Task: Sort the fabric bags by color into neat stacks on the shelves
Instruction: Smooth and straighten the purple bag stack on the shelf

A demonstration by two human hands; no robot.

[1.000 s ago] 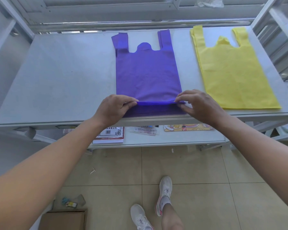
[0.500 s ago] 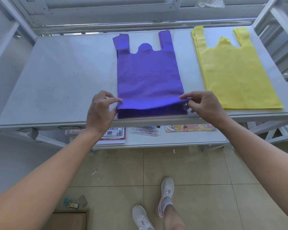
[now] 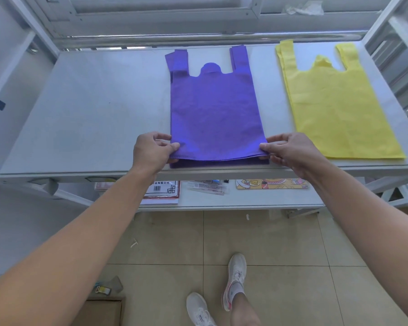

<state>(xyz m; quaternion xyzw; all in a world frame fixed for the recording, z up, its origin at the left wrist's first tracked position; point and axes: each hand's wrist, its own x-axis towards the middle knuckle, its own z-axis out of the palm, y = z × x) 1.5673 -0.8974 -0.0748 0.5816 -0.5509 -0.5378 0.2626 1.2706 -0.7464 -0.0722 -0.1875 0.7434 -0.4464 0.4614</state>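
Observation:
A purple fabric bag [image 3: 212, 109] lies flat in the middle of the grey shelf [image 3: 92, 114], handles pointing away from me, on top of at least one more purple bag whose edge shows beneath. My left hand [image 3: 151, 152] pinches the top bag's near left corner. My right hand [image 3: 290, 151] pinches its near right corner. A yellow fabric bag [image 3: 335, 107] lies flat to the right on the same shelf, apart from both hands.
A lower shelf [image 3: 257, 200] holds printed papers [image 3: 163, 191], packets and a colourful card [image 3: 271, 184]. Metal uprights frame the shelf left and right. A cardboard box [image 3: 99, 311] sits on the tiled floor by my feet.
Both hands moved outward from the middle of the bag's near edge to its corners, and the top purple bag's edge now lies flatter and closer to the lower bag's edge.

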